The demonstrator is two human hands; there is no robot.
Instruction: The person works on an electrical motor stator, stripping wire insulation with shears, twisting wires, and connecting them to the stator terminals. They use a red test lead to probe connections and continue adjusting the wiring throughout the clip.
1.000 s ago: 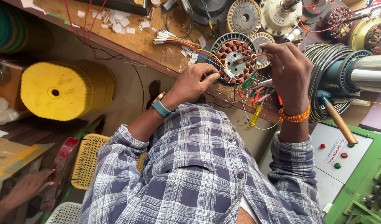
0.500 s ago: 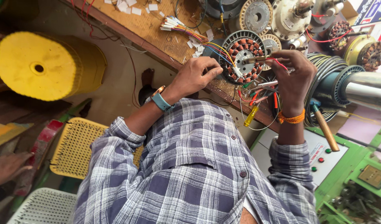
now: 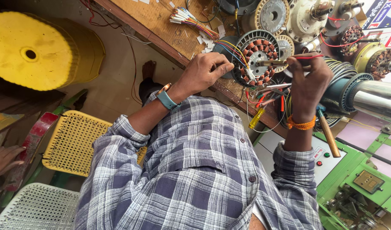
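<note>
The left hand (image 3: 204, 72) grips the wound stator (image 3: 257, 57) at the worktop (image 3: 161, 21) edge; the right hand (image 3: 308, 79) pinches a red wire (image 3: 308, 56) beside it, with loose coloured wires (image 3: 191, 19), motor parts (image 3: 272, 15) and a screwdriver (image 3: 256, 118) crowding around

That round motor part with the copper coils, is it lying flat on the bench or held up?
Held up, tilted on edge. The stator faces the camera, the left hand gripping its rim at the wooden bench edge; the right hand holds a thin tool to it.
</note>
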